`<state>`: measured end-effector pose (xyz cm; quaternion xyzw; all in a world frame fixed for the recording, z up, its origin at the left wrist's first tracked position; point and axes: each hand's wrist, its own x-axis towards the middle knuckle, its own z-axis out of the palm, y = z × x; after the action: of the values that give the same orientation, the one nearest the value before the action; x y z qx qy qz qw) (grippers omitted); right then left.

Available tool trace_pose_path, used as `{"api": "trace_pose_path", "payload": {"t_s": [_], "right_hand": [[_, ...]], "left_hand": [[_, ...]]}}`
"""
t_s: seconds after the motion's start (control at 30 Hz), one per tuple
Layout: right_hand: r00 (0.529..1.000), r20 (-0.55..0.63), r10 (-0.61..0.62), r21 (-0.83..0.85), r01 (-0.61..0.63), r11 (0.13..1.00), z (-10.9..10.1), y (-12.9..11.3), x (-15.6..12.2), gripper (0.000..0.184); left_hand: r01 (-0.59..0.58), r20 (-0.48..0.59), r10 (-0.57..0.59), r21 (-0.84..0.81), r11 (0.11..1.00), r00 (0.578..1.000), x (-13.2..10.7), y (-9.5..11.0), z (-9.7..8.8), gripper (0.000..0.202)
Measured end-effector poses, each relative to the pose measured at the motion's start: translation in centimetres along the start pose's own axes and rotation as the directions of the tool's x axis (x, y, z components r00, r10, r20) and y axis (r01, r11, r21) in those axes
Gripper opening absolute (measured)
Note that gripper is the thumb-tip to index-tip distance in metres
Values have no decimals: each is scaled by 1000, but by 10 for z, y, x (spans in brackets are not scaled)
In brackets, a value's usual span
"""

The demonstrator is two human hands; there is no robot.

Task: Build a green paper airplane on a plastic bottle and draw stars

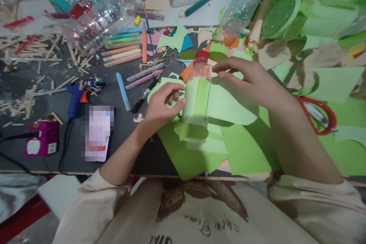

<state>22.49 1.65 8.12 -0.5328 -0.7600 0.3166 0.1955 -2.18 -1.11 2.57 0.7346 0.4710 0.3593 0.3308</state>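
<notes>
A clear plastic bottle [200,71] with a red cap is wrapped in pale green paper [190,101], with a brighter green strip [201,99] down its front. Pale green paper flaps spread out from both sides, the larger right flap [230,103] showing most clearly. My left hand [164,103] is at the bottle's left side, thumb and index finger apart and their tips at the paper wrap; the other fingers curl inward. Above the right flap, near the bottle's shoulder, my right hand [243,78] is open with fingers stretched out, holding nothing visible.
Green paper sheets [251,148] lie under the bottle. Red-handled scissors [328,118] rest on the right. Leftward are markers [122,91], a phone [98,133], a blue glue gun [74,99], a purple box [42,139] and wood sticks [25,103]. Clear bottles [97,26] lie behind.
</notes>
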Motion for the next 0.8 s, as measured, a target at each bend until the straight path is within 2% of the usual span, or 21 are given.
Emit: {"api": "trace_pose_path", "payload": {"t_s": [0.1, 0.27, 0.37, 0.47, 0.57, 0.6, 0.7, 0.73, 0.77, 0.8], "right_hand": [[998, 55, -3, 23, 1, 1000, 0, -1, -10, 38], [997, 73, 4, 24, -6, 1000, 6, 0, -25, 44], [999, -40, -3, -4, 3, 1000, 2, 4, -44, 43], [972, -130, 197, -112, -212, 971, -14, 16, -75, 39], [877, -217, 428, -252, -474, 844, -32, 40, -116, 33], [851, -218, 478, -302, -525, 796, -37, 50, -131, 36], [796, -186, 576, -384, -598, 703, -43, 79, -168, 49], [775, -228, 589, -377, -628, 681, -42, 87, -176, 48], [776, -192, 601, -384, -623, 681, -40, 92, -181, 48], [780, -205, 591, -389, -619, 682, -37, 94, -183, 46]], "left_hand": [[-70, 50, 65, 104, 992, 997, 9, 4, -1, 26], [-139, 182, 98, 229, 963, 978, 25, 8, 5, 49], [-159, 199, 113, 236, 958, 973, 29, 6, 12, 48], [-157, 194, 114, 226, 961, 974, 30, 5, 15, 43], [-145, 195, 102, 224, 964, 976, 29, 6, 13, 40], [-137, 197, 93, 221, 966, 976, 28, 6, 12, 41], [-123, 208, 81, 200, 972, 975, 28, 7, 11, 45], [-128, 210, 85, 196, 972, 974, 28, 6, 11, 45], [-136, 210, 94, 195, 971, 973, 28, 6, 12, 44], [-145, 208, 103, 196, 970, 973, 28, 6, 12, 43]]}}
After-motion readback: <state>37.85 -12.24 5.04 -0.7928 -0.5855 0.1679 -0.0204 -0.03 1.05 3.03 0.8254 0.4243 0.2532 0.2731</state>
